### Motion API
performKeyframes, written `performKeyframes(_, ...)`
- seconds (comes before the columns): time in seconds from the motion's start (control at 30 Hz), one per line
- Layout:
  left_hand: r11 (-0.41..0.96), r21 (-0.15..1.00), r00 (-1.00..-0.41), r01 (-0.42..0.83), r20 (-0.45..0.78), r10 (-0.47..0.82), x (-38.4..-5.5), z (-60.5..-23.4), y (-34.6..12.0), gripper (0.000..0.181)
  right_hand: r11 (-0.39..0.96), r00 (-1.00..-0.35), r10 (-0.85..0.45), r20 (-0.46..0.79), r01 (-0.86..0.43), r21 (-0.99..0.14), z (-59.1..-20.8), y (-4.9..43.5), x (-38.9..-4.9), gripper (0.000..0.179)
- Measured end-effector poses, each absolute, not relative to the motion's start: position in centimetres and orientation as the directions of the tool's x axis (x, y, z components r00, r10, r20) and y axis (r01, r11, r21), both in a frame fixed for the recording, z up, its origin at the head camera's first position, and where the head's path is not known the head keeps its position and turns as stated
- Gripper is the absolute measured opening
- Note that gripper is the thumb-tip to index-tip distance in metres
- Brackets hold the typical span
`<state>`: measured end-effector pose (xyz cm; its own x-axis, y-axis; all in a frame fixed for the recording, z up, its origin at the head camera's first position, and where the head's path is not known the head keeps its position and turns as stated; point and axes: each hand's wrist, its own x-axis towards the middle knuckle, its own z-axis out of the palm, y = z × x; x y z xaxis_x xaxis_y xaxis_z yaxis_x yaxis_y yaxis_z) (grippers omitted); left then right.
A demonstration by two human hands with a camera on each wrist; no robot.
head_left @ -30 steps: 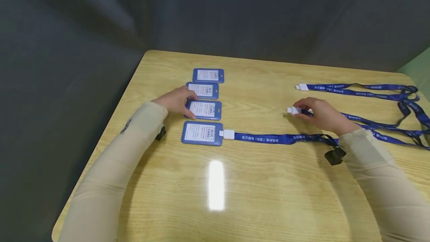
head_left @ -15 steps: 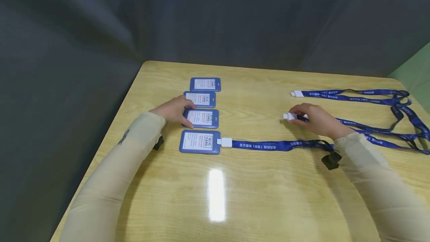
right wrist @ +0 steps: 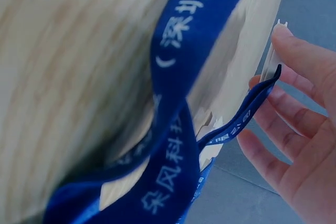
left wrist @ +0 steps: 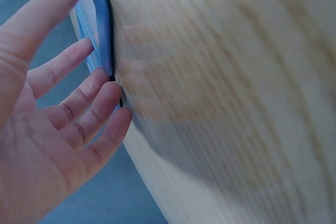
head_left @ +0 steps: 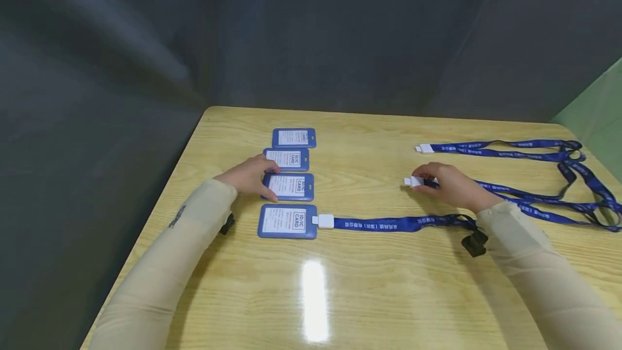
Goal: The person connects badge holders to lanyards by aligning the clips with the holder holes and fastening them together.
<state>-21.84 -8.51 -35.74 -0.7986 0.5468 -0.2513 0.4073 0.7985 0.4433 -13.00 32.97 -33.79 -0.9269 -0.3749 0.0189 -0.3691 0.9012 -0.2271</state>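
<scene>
A column of blue ID card holders lies at the table's left. My left hand (head_left: 248, 176) spans the third card holder (head_left: 289, 186) from the back, thumb at its near edge and forefinger at its far edge. In the left wrist view, the other fingers (left wrist: 107, 135) rest at the tabletop beside the holder. My right hand (head_left: 449, 185) pinches the white clip (head_left: 414, 181) of a blue lanyard (head_left: 505, 188) between thumb and fingers, its narrow end pointing left. Nearest me, a card holder (head_left: 286, 221) has a white clip (head_left: 325, 221) at its right edge, on another lanyard (head_left: 379, 224).
Farther back lie the second card holder (head_left: 288, 159) and the farthest one (head_left: 293, 138). Another lanyard (head_left: 486, 150) stretches along the back right, its white clip (head_left: 425, 148) facing left. Looped straps gather at the right of the wooden table (head_left: 389, 285). A dark curtain (head_left: 340, 36) hangs behind.
The head view has tilted up, so everything sits lower in the picture. Both hands keep their places, the left at the third card holder and the right on the lanyard clip.
</scene>
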Motion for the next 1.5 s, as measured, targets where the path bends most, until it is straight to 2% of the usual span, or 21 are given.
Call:
performKeyframes(0.6,0.772,0.462,-0.787,0.436,-0.221,0.577,-21.5,-36.0,-8.7,0.069,0.883,-0.915,-0.402,0.033,-0.396,-0.252,-33.6,32.8,-13.1,0.027)
performKeyframes(1.5,0.781,0.427,-0.782,0.456,-0.226,0.581,-21.1,-35.1,-8.5,0.066,0.868,-0.903,-0.425,0.06,-0.426,-0.254,-33.2,31.3,-13.9,0.024)
